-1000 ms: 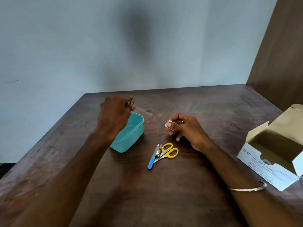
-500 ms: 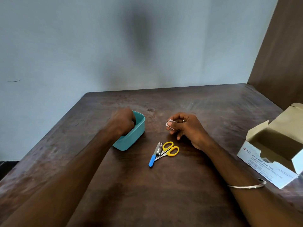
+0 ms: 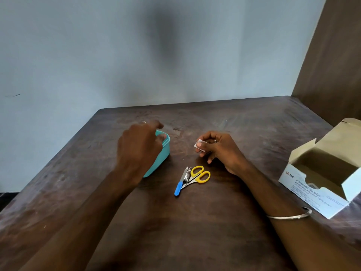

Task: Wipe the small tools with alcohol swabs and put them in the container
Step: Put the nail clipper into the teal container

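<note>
From the head camera, the left hand hovers over the teal container, fingers loosely spread and holding nothing; what lies inside is hidden. The right hand pinches a small white alcohol swab near the container. Yellow-handled scissors lie touching what looks like a blue-handled nail clipper on the wooden table. An open alcohol swab box sits at the right.

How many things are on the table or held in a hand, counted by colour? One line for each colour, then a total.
Teal: 1, the container
Yellow: 1, the scissors
Blue: 1, the blue-handled tool
Silver: 1, the nail clipper
White: 2, the swab held by the right hand, and the swab box
Total: 6
</note>
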